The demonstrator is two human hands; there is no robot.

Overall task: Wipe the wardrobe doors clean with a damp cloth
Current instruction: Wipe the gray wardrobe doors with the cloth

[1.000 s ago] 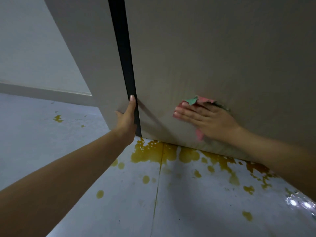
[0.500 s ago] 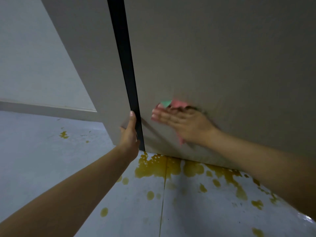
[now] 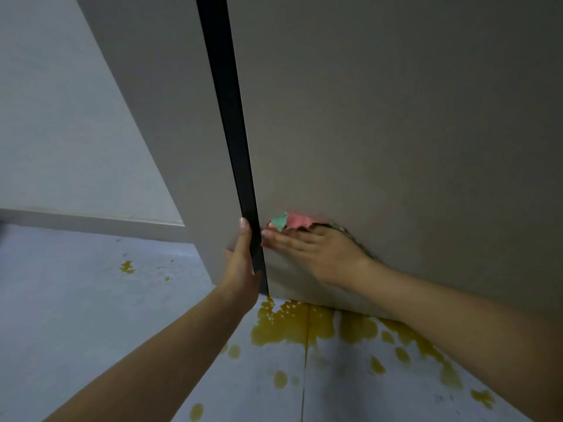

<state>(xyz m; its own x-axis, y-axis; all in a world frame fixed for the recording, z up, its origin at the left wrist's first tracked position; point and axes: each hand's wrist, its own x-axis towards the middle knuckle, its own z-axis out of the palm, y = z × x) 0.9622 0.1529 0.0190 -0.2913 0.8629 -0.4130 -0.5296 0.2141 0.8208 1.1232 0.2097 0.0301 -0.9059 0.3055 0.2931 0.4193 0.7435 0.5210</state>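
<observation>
pink and green cloth (image 3: 286, 221) sits low on the door (image 3: 396, 132), around 6 o'clock. my right hand (image 3: 316, 251) presses it flat, fingers straight. left hand (image 3: 242, 263) grips the black edge (image 3: 231, 117). cloth looks soft and floppy, so palm pressure works best.

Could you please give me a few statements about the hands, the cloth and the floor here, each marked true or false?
1. The right hand presses the cloth flat against the door. True.
2. The left hand hangs free. False: it grips the door's dark edge.
3. Yellow stains lie on the floor below the door. True.
4. The cloth is plain white. False: it shows pink and green.
</observation>
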